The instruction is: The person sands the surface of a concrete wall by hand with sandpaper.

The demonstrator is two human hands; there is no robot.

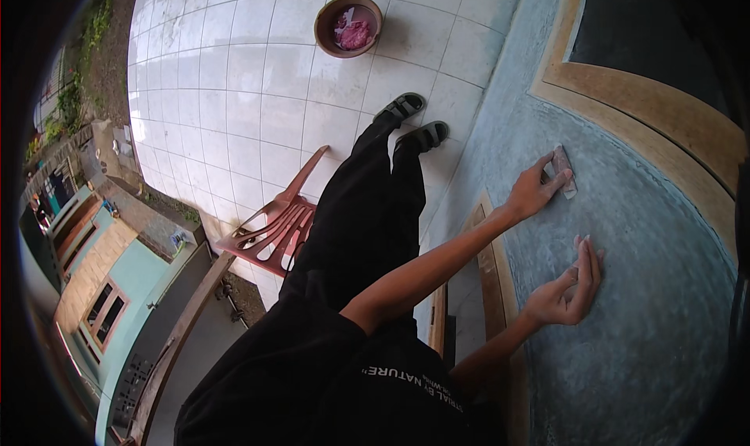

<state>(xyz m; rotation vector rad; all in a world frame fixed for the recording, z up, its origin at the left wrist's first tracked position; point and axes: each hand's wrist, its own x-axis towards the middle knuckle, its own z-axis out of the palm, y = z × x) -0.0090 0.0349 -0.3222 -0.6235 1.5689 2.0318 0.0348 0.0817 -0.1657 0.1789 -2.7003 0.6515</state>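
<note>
My left hand (539,182) reaches across to the grey-blue plastered wall (627,223) on my right. Its thumb and fingers pinch a small flat rectangular piece (563,173), dusty and possibly sandpaper, against that surface. Below it in the picture is my right hand (571,291), half curled, with the thumb apart and nothing seen in it. White dust coats its fingertips, which are close to the wall; whether they touch it I cannot tell. A wooden frame (621,112) with a dark panel (644,42) borders the plaster beyond the left hand.
Another wooden frame (494,270) lies near my forearms. On the white tiled floor (258,94) stand a brown basin (320,36) with pink cloth (354,35) in liquid, and a reddish plastic chair (287,229) by my legs. Past the floor's edge is a teal house (137,264).
</note>
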